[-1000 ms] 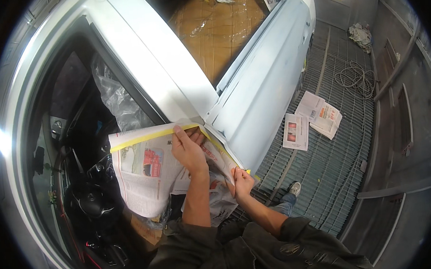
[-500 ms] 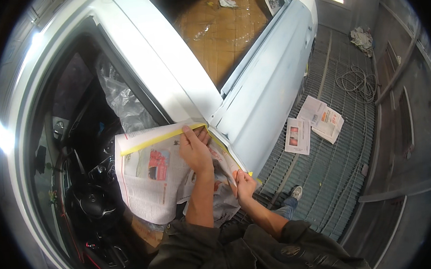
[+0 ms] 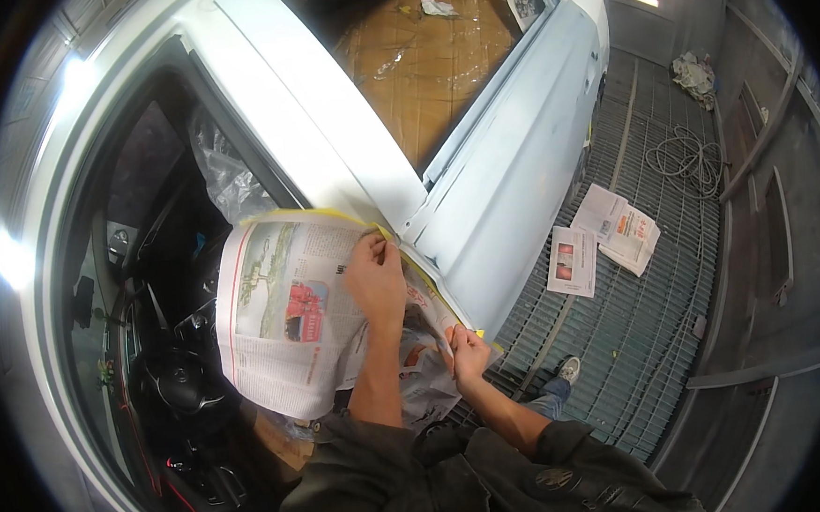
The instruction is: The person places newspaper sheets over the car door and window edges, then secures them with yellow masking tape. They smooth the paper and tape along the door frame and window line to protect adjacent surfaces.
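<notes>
A sheet of newspaper hangs over the car's front opening, with yellow masking tape along its upper edge. My left hand is closed in a pinch on the taped newspaper edge, at the corner where the white pillar meets the pale blue door panel. Lower right, my right hand grips the newspaper's edge beside the panel's end, where a yellow tape tip shows. Between both hands the tape runs along the panel's edge. My fingers partly hide the paper they hold.
Inside the car are a steering wheel and clear plastic sheeting. Brown cardboard fills the other opening. Loose printed papers and a coiled hose lie on the grated floor. A grey wall stands at right.
The newspaper's taped upper edge has swung up toward the pillar, showing more of the printed side. My left hand's fingers have closed in at the corner. My right hand stays nearly in place.
</notes>
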`<control>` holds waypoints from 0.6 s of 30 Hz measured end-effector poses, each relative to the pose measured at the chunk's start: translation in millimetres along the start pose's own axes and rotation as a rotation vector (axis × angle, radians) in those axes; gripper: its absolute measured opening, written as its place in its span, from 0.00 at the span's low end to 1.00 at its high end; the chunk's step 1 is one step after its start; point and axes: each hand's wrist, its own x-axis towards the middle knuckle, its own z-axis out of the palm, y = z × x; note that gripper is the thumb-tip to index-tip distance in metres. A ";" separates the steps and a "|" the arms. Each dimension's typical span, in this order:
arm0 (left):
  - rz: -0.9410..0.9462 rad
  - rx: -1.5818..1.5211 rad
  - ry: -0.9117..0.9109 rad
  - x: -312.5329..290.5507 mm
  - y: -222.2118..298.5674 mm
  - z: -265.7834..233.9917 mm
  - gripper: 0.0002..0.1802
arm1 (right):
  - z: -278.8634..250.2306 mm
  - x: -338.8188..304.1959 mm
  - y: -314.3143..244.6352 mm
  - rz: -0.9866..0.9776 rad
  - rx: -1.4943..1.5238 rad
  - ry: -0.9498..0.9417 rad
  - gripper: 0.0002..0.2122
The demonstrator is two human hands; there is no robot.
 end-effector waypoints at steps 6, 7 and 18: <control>0.100 0.227 -0.027 1.6 9.1 -3.9 0.11 | 0.5 -3.2 -9.1 0.008 0.004 -0.005 0.19; 0.073 0.191 -0.024 1.4 4.1 -2.3 0.11 | 1.1 -5.6 -11.8 0.016 -0.005 -0.008 0.19; -0.019 -0.039 -0.010 3.3 -10.7 11.4 0.10 | 2.2 -6.2 -14.3 0.051 0.006 -0.022 0.19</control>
